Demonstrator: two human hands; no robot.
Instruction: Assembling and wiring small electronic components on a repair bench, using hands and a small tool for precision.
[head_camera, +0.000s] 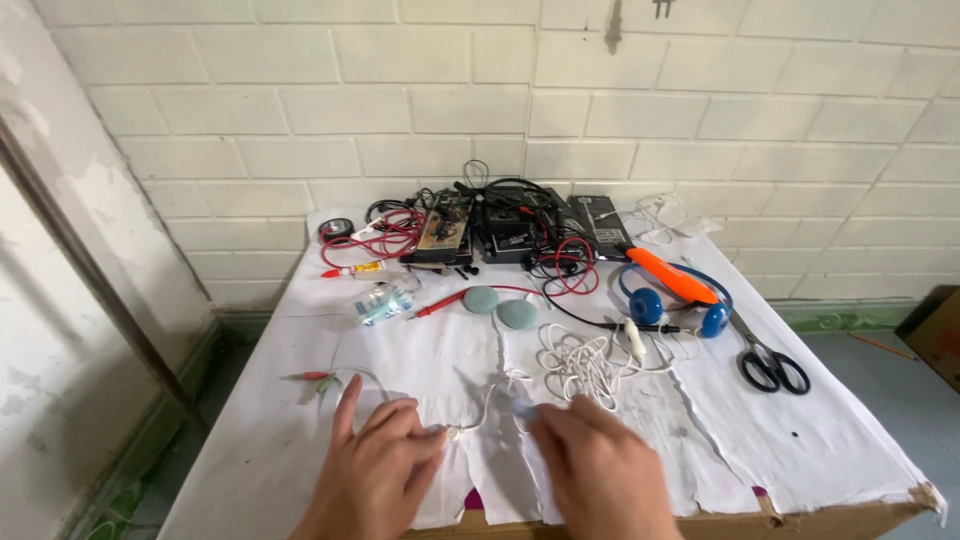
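Between fingertips of both hands ran thin white cable (487, 408), lying on white cloth (800, 440). Left hand (375, 470) fingers spread, tips pinching cable end. Right hand (600, 470) fingers together, pressed on cable. Coiled white wire (585, 362) just beyond right fingers.

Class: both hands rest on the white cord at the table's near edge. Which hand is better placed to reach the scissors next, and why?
Right, probably. The scissors lie on the table's right side, nearer the right hand. The left hand would have to cross over the cord.
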